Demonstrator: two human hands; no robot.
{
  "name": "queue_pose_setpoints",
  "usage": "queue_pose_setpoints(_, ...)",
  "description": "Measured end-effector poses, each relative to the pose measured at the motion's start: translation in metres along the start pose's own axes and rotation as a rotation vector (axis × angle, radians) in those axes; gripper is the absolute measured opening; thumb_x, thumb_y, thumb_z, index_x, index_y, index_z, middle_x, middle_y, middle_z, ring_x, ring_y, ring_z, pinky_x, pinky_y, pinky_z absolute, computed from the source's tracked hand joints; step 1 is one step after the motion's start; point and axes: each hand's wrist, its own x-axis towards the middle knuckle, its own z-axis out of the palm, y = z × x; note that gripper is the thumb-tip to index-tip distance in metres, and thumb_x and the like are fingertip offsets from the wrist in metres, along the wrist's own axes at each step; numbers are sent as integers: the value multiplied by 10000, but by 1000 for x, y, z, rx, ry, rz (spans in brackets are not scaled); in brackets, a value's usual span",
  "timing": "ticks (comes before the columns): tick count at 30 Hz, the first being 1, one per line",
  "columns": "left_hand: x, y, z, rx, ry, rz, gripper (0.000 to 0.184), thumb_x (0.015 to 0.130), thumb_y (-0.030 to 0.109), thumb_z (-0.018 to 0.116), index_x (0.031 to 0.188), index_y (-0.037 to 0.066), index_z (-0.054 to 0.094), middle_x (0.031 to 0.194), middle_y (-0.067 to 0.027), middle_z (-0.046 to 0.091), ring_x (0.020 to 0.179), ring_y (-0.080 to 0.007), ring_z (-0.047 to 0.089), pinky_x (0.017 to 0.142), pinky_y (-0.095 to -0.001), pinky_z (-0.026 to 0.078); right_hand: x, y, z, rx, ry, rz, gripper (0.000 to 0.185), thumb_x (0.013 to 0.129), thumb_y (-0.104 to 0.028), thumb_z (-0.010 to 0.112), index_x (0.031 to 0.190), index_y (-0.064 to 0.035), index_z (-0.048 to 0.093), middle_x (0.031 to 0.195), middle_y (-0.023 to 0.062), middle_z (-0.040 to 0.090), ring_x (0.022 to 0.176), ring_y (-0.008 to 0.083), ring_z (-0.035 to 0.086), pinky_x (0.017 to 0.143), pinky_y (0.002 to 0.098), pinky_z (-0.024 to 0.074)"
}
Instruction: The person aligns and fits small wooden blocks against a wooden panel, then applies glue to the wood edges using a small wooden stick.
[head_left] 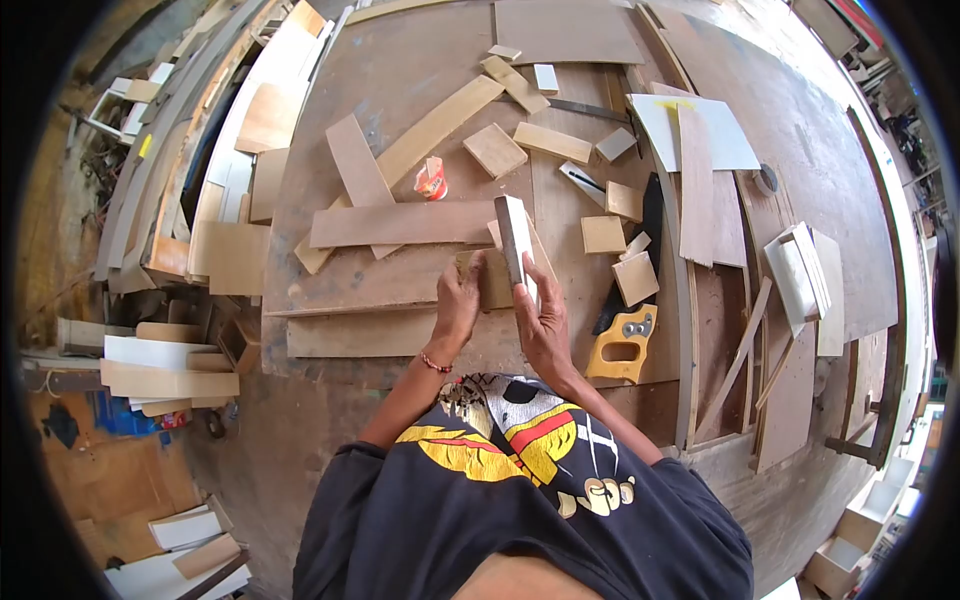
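Right hand (543, 322) pinched a narrow wood block (514, 232), tilted above the worktop (420, 60); whether the left hand (458, 300), curled close beside, also held it, I could not tell. With a loose pinch, the block might drop upon the plank (400, 225); the right forearm (613, 418), passing near the saw (605, 358), might nudge it.

We see a matt, scuffed wooden bench (420, 75) and, near the frame's centre, a held block (515, 238) with smooth faces. The cup (431, 181) looks like glossy plastic. Right of centre, the saw blade (654, 218) is dull metal, its handle (600, 356) smooth and plastic-looking. Our shirt (385, 510) is matt cloth.
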Motion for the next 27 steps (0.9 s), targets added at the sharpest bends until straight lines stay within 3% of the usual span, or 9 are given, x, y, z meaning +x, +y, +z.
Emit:
queue_pose_setpoints(4,-12,-2,16,-164,-107,-32,448,919,390,516,1019,-45,558,867,-119,632,760,-170,588,630,-316,484,26,7,0,73,139,12,405,943,-305,457,1298,-109,455,1048,205,517,979,297,490,882,374,380)
queue_pose_setpoints(7,-14,-11,23,-130,-81,138,435,921,395,511,1017,-26,567,885,-83,632,759,-140,587,589,-287,481,39,11,-2,164,106,101,424,951,-293,442,1331,-107,418,1072,218,511,1005,302,489,896,388,371)
queue_pose_setpoints(9,-7,-10,19,-331,-122,-19,408,930,375,501,1039,-11,569,887,-60,631,763,-114,585,623,-274,485,26,10,4,93,133,-25,434,949,-293,446,1338,-104,416,1063,194,506,1009,283,477,905,371,366)
queue_pose_setpoints(12,-3,8,6,-526,-245,-86,371,934,338,506,1064,-4,567,892,-45,631,759,-108,587,651,-262,493,0,-2,8,217,22,13,439,942,-299,457,1331,-97,422,1094,186,492,1043,284,468,921,381,361)
queue_pose_setpoints(16,-11,4,13,-464,-315,-198,353,940,320,495,1078,4,568,901,-34,630,758,-103,591,653,-244,494,28,7,5,137,189,-1,433,945,-305,451,1327,-104,425,1059,192,495,1006,268,476,903,363,367)
queue_pose_setpoints(18,-13,-5,26,-503,-200,-100,354,935,341,498,1057,16,573,856,-23,627,709,-100,599,547,-246,492,38,11,0,139,143,62,437,942,-309,457,1328,-106,424,1061,206,493,1004,275,477,906,358,365)
queue_pose_setpoints(21,-12,-1,17,-484,-239,-147,367,925,353,513,1056,15,570,846,-30,627,706,-103,606,540,-256,498,26,10,5,115,128,39,438,940,-311,464,1327,-109,429,1077,202,492,1017,281,470,911,365,361)
queue_pose_setpoints(25,-5,1,4,-469,-261,-175,357,915,345,535,1051,16,568,861,-52,629,719,-109,607,577,-261,508,4,6,9,132,93,-68,432,939,-297,458,1325,-107,434,1123,190,499,1051,291,460,936,392,341)
queue_pose_setpoints(27,-10,0,8,-298,-288,-180,353,920,343,527,1059,20,563,919,-72,627,772,-113,603,649,-255,503,19,6,2,60,135,10,434,944,-315,450,1323,-105,432,1109,193,510,1048,289,462,932,387,345)
